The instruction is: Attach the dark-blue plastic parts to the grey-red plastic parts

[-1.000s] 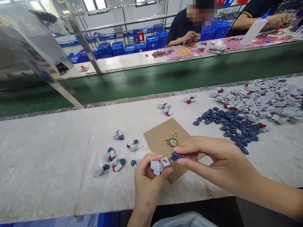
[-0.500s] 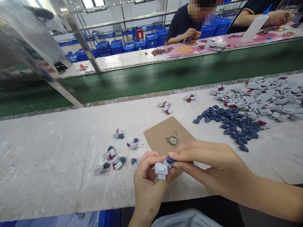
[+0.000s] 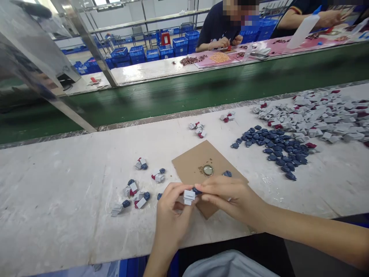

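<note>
My left hand (image 3: 172, 207) is closed on a light grey blocky plastic piece (image 3: 189, 195), held just over the near edge of a brown cardboard square (image 3: 191, 163). Between the fingertips of my right hand (image 3: 230, 194) is a small dark blue piece (image 3: 197, 191), pressed against the grey one; the fingers partly cover it. On the cardboard lies a bottle cap (image 3: 208, 170) with pale, shiny contents and brown specks beside it. Another dark blue piece (image 3: 227, 174) rests near the cardboard's right edge, just beyond my right hand.
Left of the cardboard lie several grey, red and blue clusters (image 3: 141, 200). To the right are a pile of dark blue pieces (image 3: 276, 148) and a larger heap of grey and red pieces (image 3: 331, 115). Past the green belt (image 3: 173, 90), co-workers sit at another bench with a white bottle (image 3: 304, 30).
Both hands have shifted slightly left and up with the grey and blue pieces still held together. A dark blue piece on the cardboard's right side now shows. The whole view has shifted a little.
</note>
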Available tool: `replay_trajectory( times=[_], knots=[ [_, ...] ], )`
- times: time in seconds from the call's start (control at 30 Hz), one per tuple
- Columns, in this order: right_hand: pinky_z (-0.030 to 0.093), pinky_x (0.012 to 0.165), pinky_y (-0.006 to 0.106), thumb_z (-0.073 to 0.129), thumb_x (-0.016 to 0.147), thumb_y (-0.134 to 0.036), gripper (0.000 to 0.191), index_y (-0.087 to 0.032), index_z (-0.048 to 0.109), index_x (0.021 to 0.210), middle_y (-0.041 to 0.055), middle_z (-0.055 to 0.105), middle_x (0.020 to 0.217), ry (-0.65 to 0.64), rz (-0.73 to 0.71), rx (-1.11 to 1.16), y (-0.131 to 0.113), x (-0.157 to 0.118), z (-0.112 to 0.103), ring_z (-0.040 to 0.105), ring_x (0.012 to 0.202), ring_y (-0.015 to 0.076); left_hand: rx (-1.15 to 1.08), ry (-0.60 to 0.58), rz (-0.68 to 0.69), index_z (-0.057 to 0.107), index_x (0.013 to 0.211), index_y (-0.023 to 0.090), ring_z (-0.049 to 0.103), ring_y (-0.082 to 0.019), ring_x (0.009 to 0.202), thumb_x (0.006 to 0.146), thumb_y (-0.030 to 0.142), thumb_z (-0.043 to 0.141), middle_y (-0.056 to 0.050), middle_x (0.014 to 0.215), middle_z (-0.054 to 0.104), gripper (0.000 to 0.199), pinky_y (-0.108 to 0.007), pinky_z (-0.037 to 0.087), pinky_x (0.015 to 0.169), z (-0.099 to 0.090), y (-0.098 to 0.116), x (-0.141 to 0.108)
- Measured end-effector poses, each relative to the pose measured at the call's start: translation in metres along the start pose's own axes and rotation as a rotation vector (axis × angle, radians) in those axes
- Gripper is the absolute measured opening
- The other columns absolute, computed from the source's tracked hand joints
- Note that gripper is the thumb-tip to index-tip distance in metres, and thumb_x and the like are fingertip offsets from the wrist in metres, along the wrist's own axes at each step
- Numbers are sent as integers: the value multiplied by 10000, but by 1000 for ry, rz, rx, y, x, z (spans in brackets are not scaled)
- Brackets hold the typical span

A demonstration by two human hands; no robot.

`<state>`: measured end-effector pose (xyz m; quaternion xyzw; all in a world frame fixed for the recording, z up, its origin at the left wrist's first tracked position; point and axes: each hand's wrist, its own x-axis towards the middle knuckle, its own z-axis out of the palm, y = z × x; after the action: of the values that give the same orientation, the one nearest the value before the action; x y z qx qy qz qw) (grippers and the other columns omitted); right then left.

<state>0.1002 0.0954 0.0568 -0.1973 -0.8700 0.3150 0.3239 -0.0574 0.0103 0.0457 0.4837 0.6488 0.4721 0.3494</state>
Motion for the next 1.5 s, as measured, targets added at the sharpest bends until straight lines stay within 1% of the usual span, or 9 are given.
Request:
replay_trajectory(
  times=[0.1,0.2,0.33,0.5,0.7,0.93,1.07,1.23,1.5],
  knots=[
    [489,824,333,510,867,-230,278,-194,575,1135,97,635,1087,92,86,-289,32,-17,-33,583,994,208,574,118,179,567,1167,241,563,-195,799,816,206,485,-78,948,555,362,-305,496,629,-33,-16,0],
    [500,681,337,467,879,-301,281,-163,612,1076,128,647,911,270,353,-747,65,-47,-83,601,877,260,1076,293,266,629,1078,184,527,-279,900,810,217,469,-111,936,546,314,-394,482,699,-61,-37,1],
    [422,418,260,464,863,-418,355,-195,595,1107,120,603,849,0,522,-1001,90,-89,-121,597,719,240,1203,188,294,554,1158,144,451,-335,1105,828,208,407,-170,1195,487,367,-488,424,850,-67,-53,-2],
    [440,433,254,413,898,-356,283,-213,598,1056,125,575,970,-30,540,-951,103,-108,-118,597,755,220,1237,223,354,426,1261,198,284,-368,1291,848,233,402,-168,1363,405,415,-684,76,983,-50,-30,11],
    [485,563,335,401,895,-341,288,-207,648,959,118,619,919,-67,477,-950,114,-102,-127,579,859,276,1034,-81,480,400,1285,181,503,-249,1097,880,268,362,-122,1208,560,416,-357,450,828,3,26,117],
    [488,595,342,369,896,-386,363,-212,626,1084,103,613,984,-130,469,-867,119,-111,-127,565,897,271,908,-353,381,582,957,211,567,-262,908,779,170,500,-91,957,587,201,-351,440,715,62,21,206],
    [478,583,339,355,905,-383,400,-212,531,1221,103,609,977,-145,435,-838,118,-102,-123,557,880,261,683,-343,313,526,910,204,581,-217,827,770,222,519,-75,985,558,141,-368,433,763,53,11,200],
    [478,610,363,319,901,-314,343,-187,634,952,110,613,882,-191,324,-733,115,-86,-123,585,763,236,297,-374,142,393,1006,218,597,-157,822,800,246,451,-36,932,571,216,-317,495,715,24,19,166],
    [522,617,306,467,829,-340,201,-212,585,931,75,632,934,-68,528,-191,73,-43,-87,612,734,183,-354,-303,-230,539,1076,196,552,-122,699,771,386,559,-2,755,519,360,-243,534,563,-6,24,77]
  ],
)
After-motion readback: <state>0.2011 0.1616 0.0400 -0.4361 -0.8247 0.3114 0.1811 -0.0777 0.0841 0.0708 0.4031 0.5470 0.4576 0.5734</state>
